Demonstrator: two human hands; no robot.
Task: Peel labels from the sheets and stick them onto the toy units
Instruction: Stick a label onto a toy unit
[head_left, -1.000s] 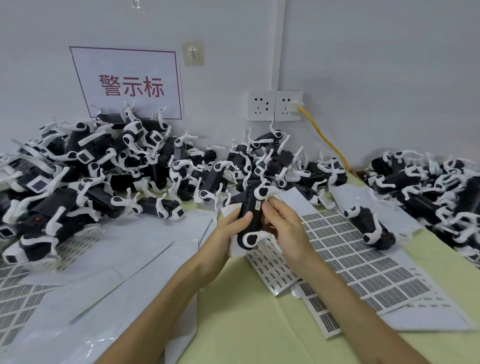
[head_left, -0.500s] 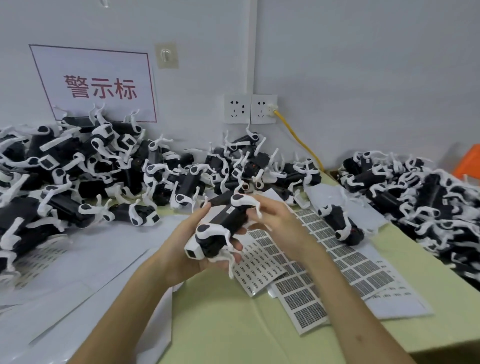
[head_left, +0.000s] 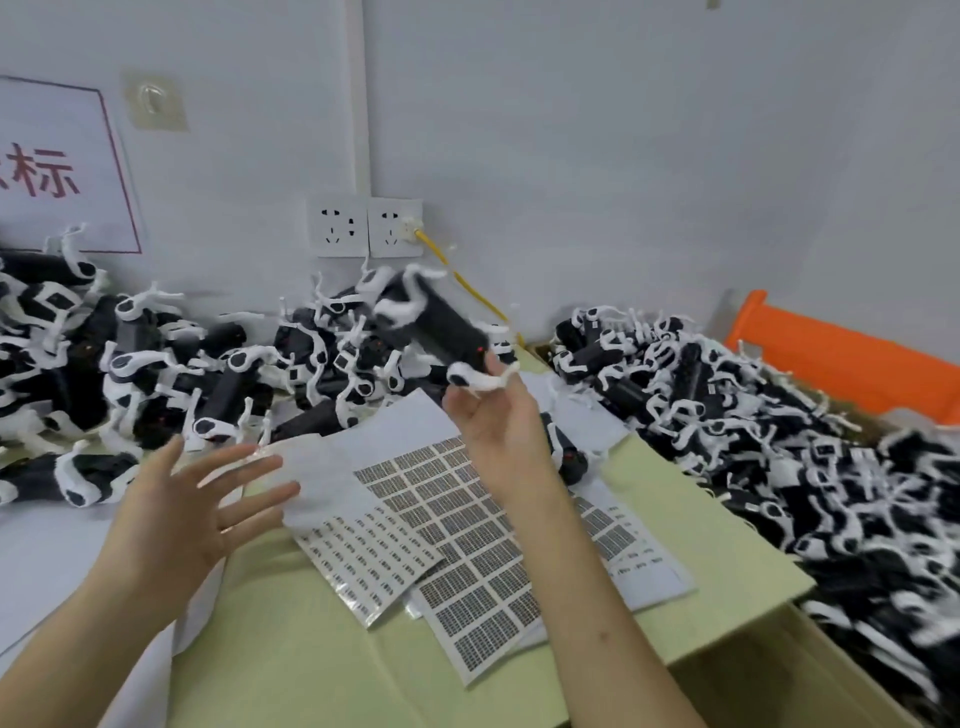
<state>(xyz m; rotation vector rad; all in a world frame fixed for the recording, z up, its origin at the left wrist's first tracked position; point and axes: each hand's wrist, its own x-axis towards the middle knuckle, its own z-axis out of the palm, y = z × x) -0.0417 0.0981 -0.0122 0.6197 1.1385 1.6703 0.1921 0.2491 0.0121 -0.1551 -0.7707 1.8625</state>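
A black toy unit with white legs (head_left: 439, 325) is raised in the air above the table, tilted and blurred. My right hand (head_left: 496, 415) holds it from below, fingertips pinching a white leg at its lower end. My left hand (head_left: 189, 501) hovers over the table's left side with fingers spread, holding nothing. Below the hands lie label sheets: one with a grid of dark labels (head_left: 467, 525) and one with small printed labels (head_left: 366, 553), overlapping each other.
A heap of toy units (head_left: 156, 364) lines the wall on the left. Another heap (head_left: 779, 447) fills a cardboard box (head_left: 737, 670) on the right, with an orange plastic object (head_left: 841, 358) behind it. White backing sheets (head_left: 47, 561) lie at left. A yellow cable (head_left: 467, 288) runs from the wall sockets (head_left: 363, 226).
My left hand has let go of the toy unit and opened. My right hand has lifted the unit up and to the right. The view has turned to the right.
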